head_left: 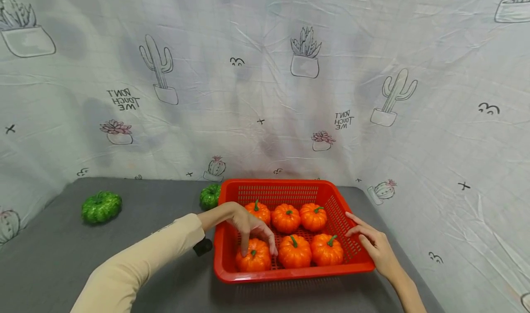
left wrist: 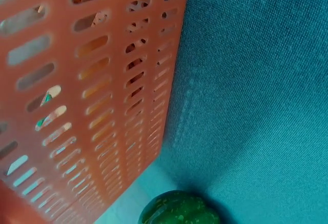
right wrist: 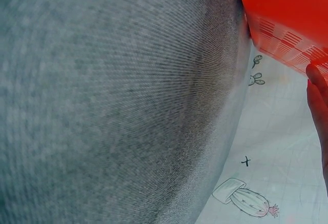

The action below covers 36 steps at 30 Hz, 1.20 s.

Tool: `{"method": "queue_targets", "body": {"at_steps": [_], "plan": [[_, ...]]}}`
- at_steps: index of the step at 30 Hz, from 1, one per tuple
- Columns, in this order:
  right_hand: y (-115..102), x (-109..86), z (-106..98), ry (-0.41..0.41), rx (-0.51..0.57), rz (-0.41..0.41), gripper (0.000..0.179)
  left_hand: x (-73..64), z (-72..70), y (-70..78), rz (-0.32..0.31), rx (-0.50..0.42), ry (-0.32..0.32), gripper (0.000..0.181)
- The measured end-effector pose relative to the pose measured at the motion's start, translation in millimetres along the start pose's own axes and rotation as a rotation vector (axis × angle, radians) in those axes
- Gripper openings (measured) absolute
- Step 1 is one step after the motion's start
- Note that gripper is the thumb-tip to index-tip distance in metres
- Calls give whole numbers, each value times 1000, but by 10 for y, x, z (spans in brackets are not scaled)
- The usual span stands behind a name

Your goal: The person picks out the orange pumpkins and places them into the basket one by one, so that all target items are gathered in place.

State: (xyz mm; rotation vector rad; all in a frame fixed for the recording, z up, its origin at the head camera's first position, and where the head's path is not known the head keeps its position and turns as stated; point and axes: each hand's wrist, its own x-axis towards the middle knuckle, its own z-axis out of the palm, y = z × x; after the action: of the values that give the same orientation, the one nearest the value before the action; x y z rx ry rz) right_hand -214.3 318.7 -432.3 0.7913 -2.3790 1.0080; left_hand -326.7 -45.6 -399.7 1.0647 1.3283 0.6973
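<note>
A red plastic basket with slotted walls holds several small orange pumpkins with green stems. My left hand reaches in over its left rim, wrist bent down. Thumb and fingers straddle the front-left orange pumpkin, which still sits in the basket. At the right rim, my right hand grips the edge, fingertips hooked over it. The left wrist view shows the basket's outer wall, with neither the left hand nor its pumpkin visible. In the right wrist view, a finger lies against the basket.
One green pumpkin lies on the grey cloth at the far left. Another green pumpkin sits right beside the basket's back-left corner. A white curtain printed with cacti encloses the table at the back and sides.
</note>
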Motion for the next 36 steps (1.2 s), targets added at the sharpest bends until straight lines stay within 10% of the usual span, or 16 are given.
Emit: {"method": "queue_targets", "body": {"at_steps": [36], "plan": [[-1,11,-10,11,9,-52,28,-145,-52,94,-42,1,56,67]]}}
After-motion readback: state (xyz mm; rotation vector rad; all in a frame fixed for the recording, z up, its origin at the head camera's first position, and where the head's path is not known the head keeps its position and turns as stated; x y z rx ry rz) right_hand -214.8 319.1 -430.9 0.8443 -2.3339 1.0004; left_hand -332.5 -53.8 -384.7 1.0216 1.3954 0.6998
